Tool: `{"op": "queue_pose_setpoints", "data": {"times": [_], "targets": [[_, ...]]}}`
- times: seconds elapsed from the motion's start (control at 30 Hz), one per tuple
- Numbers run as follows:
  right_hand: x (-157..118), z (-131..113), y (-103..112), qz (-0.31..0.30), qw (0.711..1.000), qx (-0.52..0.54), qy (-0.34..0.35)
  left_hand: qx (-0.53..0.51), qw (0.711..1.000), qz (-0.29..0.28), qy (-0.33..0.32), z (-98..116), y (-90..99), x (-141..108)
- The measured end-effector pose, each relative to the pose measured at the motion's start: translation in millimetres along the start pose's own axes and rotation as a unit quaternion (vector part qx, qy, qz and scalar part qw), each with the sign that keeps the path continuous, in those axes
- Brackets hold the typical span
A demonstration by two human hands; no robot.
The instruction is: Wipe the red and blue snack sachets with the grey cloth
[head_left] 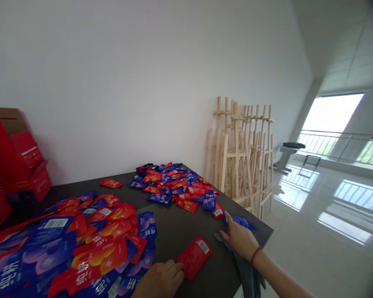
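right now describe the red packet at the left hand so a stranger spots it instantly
On the dark tabletop, a red foil sachet lies barcode up against the fingertips of the left hand. Unlike the blue and red sachets heaped nearby, it sits alone.

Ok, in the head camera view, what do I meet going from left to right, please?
Red cardboard cartons → near pile of red and blue sachets → far pile of sachets → wooden easels → metal railing

Wooden easels (pixel 239 157) lean on a white wall (pixel 112 82); glossy floor tiles (pixel 313 231) reflect a glaring window (pixel 331 114), apparently with a railing (pixel 338 142).
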State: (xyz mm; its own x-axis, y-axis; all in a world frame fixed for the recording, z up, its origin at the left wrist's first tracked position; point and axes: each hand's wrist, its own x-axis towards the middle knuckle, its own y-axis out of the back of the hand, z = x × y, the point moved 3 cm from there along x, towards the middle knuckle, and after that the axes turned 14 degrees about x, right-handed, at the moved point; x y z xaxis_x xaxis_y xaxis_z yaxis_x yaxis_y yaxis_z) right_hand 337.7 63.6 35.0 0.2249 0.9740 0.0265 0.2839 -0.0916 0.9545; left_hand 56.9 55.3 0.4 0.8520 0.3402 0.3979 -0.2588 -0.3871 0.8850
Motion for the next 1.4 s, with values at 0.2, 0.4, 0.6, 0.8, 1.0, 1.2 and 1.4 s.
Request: {"op": "queue_pose_setpoints", "data": {"times": [0.2, 0.4, 0.6, 0.8, 1.0, 1.2, 1.4], "targets": [[38.2, 36.5, 13.3, -0.057, 0.995, -0.031, -0.074, -0.224, 0.92, -0.056, 0.317, -42.0, 29.9, 4.0], [27.2, 5.5, 1.7, -0.08, 0.996, -0.037, 0.034, -0.414, 0.745, -0.058, 0.519, -113.5, 76.7, -33.7], [-6.3, -56.3, -9.6, -0.133, 0.973, -0.02, 0.19, -0.264, 0.748, -0.001, 0.609, -185.4, 128.8, -94.5], [-40.7, -110.8, -15.1, -0.184, 0.938, 0.028, 0.293, 0.189, 0.796, -0.156, 0.553, -215.9, 164.0, -116.3], [-48.8, -111.6, -23.6, -0.142, 0.96, -0.005, 0.241, 0.182, 0.938, -0.143, 0.258, -124.4, 111.7, -32.7], [-51.0, -95.9, -17.8, -0.164, 0.94, 0.021, 0.299, 0.03, 0.979, -0.201, -0.011, -47.8, 16.0, 59.1], [-50.6, -65.8, -11.3, -0.141, 0.94, 0.125, 0.285, 0.023, 0.968, -0.196, -0.154, -40.2, -4.3, 96.7]]}}
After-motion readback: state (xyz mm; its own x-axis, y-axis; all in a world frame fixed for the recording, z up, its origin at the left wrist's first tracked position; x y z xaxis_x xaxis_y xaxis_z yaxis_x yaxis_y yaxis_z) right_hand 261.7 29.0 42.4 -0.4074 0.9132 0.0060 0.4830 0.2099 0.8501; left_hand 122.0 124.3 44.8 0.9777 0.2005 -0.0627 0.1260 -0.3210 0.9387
